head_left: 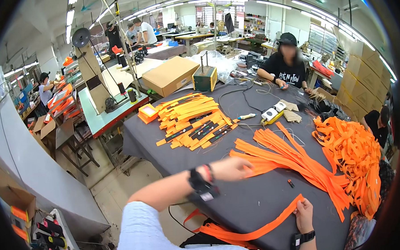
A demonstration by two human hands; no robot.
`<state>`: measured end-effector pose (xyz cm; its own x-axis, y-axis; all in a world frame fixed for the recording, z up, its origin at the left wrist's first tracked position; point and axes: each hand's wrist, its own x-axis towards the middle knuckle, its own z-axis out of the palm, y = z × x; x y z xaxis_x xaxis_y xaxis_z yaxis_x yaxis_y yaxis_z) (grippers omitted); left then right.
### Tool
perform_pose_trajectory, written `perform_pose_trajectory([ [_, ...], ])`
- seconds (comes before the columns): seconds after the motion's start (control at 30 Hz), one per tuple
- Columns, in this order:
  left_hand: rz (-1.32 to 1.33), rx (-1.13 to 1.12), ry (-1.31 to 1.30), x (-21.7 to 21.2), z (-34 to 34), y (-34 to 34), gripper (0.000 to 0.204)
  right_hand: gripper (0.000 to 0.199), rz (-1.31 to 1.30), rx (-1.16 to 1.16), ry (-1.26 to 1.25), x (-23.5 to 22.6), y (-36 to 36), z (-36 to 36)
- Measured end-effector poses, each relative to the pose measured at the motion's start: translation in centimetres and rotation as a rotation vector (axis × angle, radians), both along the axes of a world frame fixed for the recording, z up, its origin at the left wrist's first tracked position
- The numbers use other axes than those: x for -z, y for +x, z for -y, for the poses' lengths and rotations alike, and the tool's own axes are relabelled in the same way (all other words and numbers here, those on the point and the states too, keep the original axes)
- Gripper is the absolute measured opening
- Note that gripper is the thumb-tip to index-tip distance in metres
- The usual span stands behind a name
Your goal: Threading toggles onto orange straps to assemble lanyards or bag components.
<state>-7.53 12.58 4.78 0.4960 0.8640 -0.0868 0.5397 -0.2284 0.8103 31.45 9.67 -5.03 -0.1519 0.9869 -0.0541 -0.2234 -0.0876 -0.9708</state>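
At table point(261, 194), right hand point(304, 213), strap point(278, 221) (pinched)

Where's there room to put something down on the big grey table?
There's bare table between your left hand and the orange strap in your right hand. Another patch lies between your left forearm and the orange-and-black strips. The right side is crowded: fanned strips, big heap.

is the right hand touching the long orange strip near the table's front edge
Touching. The head view shows the right hand gripping the orange strip in its fingers.
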Motion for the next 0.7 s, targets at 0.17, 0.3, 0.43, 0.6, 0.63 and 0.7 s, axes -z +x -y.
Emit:
perform_pose_trajectory([
  [0.17, 0.230, 0.160, 0.048, 2.9, 0.1, 13.9, 0.044, 0.015, 0.139, -0.113, 0.006, -2.7, -0.3, 0.3],
  [0.3, 0.438, 0.240, -0.134, 8.1, -2.2, 19.0, 0.041, 0.016, -0.020, -0.003, 0.043, -0.7, -0.8, -0.2],
  [0.43, 0.401, 0.134, -0.299, 9.2, -3.2, 20.6, 0.025, 0.011, 0.043, 0.082, -0.009, 0.2, 0.7, -0.2],
  [0.6, 0.483, 0.051, -0.306, 10.0, -2.9, 20.9, 0.016, 0.012, 0.130, 0.039, 0.113, -0.5, 1.2, -1.0],
  [0.63, 0.519, 0.027, -0.408, 9.1, -2.6, 21.7, 0.016, 0.011, 0.214, 0.054, 0.148, 0.2, 2.0, -1.2],
  [0.7, 0.621, -0.031, -0.606, 8.9, -2.7, 21.6, 0.015, 0.010, 0.080, 0.025, 0.049, -0.7, 1.4, -1.2],
])
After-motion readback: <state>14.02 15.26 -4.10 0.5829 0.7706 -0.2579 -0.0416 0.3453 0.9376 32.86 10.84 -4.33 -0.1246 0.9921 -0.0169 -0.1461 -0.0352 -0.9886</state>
